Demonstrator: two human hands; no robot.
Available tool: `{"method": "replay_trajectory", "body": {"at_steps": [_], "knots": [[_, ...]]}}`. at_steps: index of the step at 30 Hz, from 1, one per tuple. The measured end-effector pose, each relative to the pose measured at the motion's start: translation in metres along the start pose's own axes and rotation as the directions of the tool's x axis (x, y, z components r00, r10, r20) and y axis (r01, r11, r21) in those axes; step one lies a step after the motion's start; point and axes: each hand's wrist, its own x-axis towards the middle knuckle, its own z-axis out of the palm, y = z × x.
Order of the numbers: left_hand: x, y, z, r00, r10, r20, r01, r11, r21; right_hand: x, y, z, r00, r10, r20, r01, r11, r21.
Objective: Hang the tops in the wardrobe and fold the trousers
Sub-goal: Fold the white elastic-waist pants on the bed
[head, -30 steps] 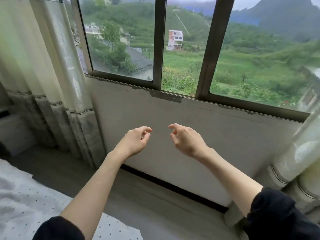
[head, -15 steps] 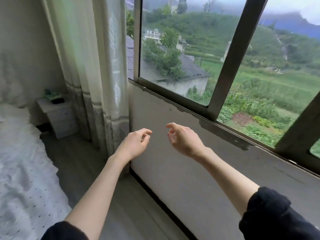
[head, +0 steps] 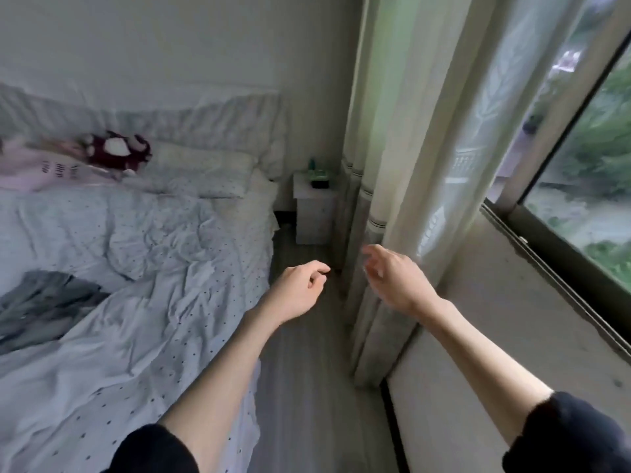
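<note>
Room: bedroom seen from the head camera, white wall across the top, grey plank floor (head: 307,387) running up the middle of the frame.
Bed: fills the left half, rumpled white dotted duvet (head: 119,319), pillow (head: 205,175) in the upper centre-left.
Grey garment: dark grey clothing (head: 44,302) lies crumpled on the duvet at the left edge; top or trousers cannot be told.
Pink garment: pale pink fabric (head: 37,172) at the upper left, a maroon and white plush toy (head: 117,151) just beside it.
Nightstand: small white cabinet (head: 314,213) above centre, between bed and curtain (head: 403,165).
Window: dark-framed pane (head: 597,165) at the right, greenery outside.
Left hand: left hand (head: 297,288) in mid-air at centre, fingers loosely curled, holding nothing.
Right hand: right hand (head: 392,278) right of centre, in front of the curtain, fingers relaxed and spread, blurred, holding nothing.
Sleeves: dark cuffs at both lower corners.
</note>
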Motion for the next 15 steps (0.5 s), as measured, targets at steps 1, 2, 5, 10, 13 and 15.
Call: {"method": "replay_trajectory", "body": {"at_steps": [1,2,5,10,13,15], "knots": [[0.016,-0.017,-0.010,0.998,-0.049,-0.037,0.049,0.999,-0.003,0.030,-0.007,0.012,0.998,-0.055,0.018,0.055,0.998,0.024],[0.032,-0.033,-0.020,0.994,-0.088,-0.068,0.088,0.996,-0.007,0.060,-0.012,0.024,0.994,-0.105,0.035,0.104,0.994,0.046],[0.076,-0.074,-0.045,0.972,-0.178,-0.156,0.178,0.984,-0.016,0.134,-0.025,0.057,0.971,-0.226,0.083,0.213,0.967,0.138],[0.123,-0.143,-0.085,0.896,-0.362,-0.258,0.358,0.932,-0.062,0.256,-0.058,0.111,0.901,-0.376,0.218,0.325,0.915,0.238],[0.134,-0.182,-0.109,0.810,-0.487,-0.327,0.470,0.873,-0.135,0.319,-0.093,0.144,0.826,-0.477,0.300,0.403,0.872,0.279],[0.136,-0.211,-0.119,0.748,-0.562,-0.353,0.533,0.826,-0.184,0.352,-0.119,0.172,0.766,-0.544,0.344,0.456,0.836,0.307]]}}
